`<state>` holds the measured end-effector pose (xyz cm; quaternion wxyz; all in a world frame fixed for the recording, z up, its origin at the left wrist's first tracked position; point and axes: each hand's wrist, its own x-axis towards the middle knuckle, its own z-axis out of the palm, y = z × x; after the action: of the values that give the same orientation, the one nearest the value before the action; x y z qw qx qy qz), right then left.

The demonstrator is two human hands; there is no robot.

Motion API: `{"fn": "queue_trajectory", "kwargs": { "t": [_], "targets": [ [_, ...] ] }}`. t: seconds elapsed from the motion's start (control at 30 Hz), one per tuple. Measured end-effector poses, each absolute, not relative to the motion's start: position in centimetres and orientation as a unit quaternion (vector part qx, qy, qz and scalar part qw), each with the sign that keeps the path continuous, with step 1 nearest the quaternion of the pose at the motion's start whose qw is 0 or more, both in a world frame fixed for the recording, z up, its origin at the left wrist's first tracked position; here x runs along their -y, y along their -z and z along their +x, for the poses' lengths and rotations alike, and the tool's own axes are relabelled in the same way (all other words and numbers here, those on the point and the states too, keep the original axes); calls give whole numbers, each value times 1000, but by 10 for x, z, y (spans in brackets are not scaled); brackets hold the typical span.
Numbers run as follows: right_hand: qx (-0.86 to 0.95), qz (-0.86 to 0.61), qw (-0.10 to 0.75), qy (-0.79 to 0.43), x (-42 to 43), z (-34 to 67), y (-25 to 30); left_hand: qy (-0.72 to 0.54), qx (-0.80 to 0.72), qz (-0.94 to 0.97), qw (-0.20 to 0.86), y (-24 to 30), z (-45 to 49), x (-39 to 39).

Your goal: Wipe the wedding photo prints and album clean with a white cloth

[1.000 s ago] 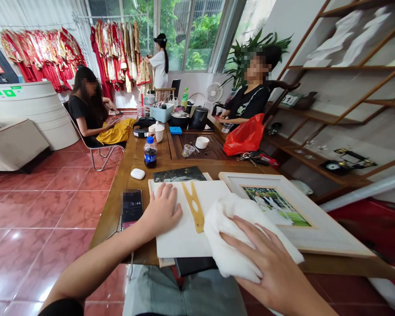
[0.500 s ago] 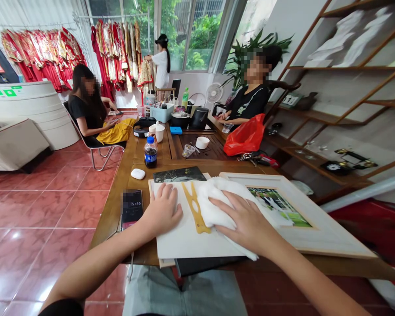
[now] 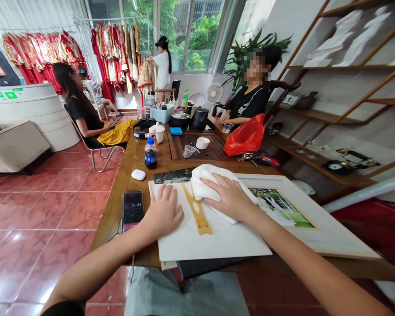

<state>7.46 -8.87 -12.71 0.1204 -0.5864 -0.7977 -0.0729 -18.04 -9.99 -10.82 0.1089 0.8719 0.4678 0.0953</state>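
Note:
My left hand point(image 3: 164, 213) lies flat with spread fingers on the left side of a white board point(image 3: 217, 248). My right hand point(image 3: 230, 195) grips a bunched white cloth point(image 3: 204, 177) against the board's upper right part. Between the hands, a flat yellow cut-out piece point(image 3: 202, 219) with an oval hole lies on the board, its upper edge partly under the cloth. To the right, a photo in a pale frame point(image 3: 335, 232) sits beside the board and is partly covered by my right arm. Black sheets point(image 3: 171, 175) stick out behind the board.
A phone point(image 3: 132, 210), a white earphone case point(image 3: 138, 174) and a cola bottle point(image 3: 150, 153) stand along the wooden table's left side. Farther back are a small white bowl point(image 3: 202, 143) and a red plastic bag point(image 3: 243, 136). Several people are around the room.
My right hand has moved the cloth up and left across the board, uncovering the board's lower right corner. My left hand stays in place. A seated person at the left has leaned back.

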Motion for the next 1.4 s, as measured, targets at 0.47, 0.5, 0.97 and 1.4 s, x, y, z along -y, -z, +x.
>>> {"fn": "queue_trajectory", "kwargs": {
  "t": [0.47, 0.5, 0.97, 1.4],
  "targets": [
    [836, -515, 162, 103, 183, 93, 151, -94, -467, 872, 116, 107, -179, 99],
    [837, -511, 163, 104, 189, 94, 151, -94, -465, 872, 117, 107, -180, 99],
    [812, -565, 133, 59, 125, 95, 140, -89, -464, 873, 123, 107, -180, 100],
    [807, -565, 155, 78, 131, 96, 148, -100, -459, 874, 124, 107, -180, 99]
  ]
}}
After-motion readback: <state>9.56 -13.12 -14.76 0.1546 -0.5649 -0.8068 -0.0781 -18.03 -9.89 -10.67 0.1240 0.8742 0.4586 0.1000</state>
